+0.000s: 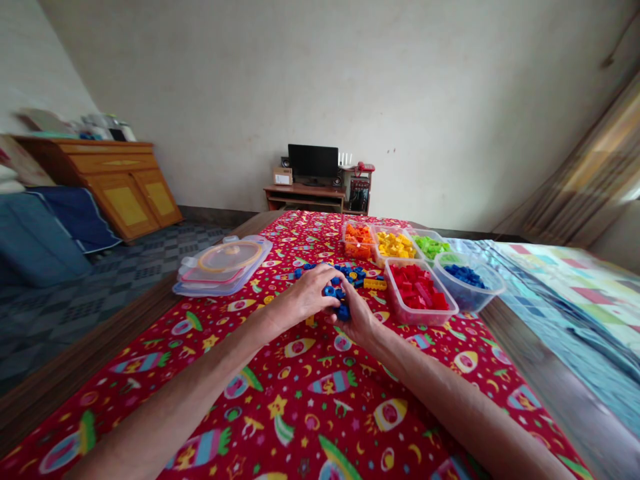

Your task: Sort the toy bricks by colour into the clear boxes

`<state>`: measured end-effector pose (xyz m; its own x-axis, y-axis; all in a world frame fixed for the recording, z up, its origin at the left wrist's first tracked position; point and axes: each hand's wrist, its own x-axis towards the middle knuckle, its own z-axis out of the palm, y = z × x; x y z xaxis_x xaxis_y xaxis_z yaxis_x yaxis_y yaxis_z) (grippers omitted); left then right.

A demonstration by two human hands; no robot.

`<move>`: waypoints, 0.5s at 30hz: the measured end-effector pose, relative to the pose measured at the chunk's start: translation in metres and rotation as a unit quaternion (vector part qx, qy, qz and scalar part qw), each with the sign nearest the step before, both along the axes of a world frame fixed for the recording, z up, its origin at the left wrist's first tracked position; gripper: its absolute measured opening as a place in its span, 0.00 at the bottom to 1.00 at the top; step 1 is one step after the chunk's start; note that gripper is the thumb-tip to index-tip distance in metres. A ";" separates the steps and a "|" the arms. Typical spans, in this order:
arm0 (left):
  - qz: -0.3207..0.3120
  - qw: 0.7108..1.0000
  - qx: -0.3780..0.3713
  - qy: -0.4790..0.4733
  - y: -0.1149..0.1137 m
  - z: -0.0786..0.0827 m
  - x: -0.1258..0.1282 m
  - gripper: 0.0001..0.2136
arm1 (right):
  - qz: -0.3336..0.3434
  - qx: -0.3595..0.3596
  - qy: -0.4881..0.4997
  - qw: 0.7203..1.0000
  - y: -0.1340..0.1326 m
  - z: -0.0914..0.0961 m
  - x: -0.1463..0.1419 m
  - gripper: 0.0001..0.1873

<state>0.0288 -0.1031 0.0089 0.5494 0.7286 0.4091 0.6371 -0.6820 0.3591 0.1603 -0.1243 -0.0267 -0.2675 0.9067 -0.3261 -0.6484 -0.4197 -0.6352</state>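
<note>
We have both hands meeting over the middle of the table, which is covered by a red rocket-print cloth point(300, 373). Our left hand point(311, 293) curls from above and our right hand point(356, 313) cups from below, so together they close around a small cluster of blue bricks point(339, 301); the fingers are pinched onto it rather than spread, which looks like the grip one uses to press pieces together or keep them from slipping apart. Exactly how many bricks are in the cluster we cannot tell, since the fingers hide most of it.

Just beyond the hands lies a loose scatter of more blue bricks point(353, 272) on the cloth, with one yellow brick point(375, 284) at its right edge, all within easy reach. To the right, close at hand, stand clear tubs sorted by colour: red bricks point(419, 291), a round bowl of blue bricks point(467, 277), and behind them orange point(358, 241), yellow point(396, 244) and green point(431, 245) ones. The stacked tub lids point(223, 265) sit on the left, well apart from the tubs, seemingly set aside so that the bins stay open.
</note>
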 end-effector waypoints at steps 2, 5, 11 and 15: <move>-0.020 1.000 0.000 -0.015 0.001 0.001 -0.001 0.16 | 0.013 0.003 0.018 1.000 0.000 -0.001 -0.001 0.14; -0.042 0.998 -0.013 -0.049 0.004 -0.001 -0.003 0.15 | 0.024 0.017 0.018 0.999 0.001 -0.001 0.000 0.13; -0.019 0.999 0.035 -0.024 0.003 0.003 -0.008 0.11 | 0.023 0.070 -0.018 0.997 0.002 -0.003 0.003 0.10; -0.009 0.998 0.068 -0.015 0.004 0.007 -0.011 0.08 | 0.026 0.128 -0.019 0.991 0.005 0.006 0.010 0.15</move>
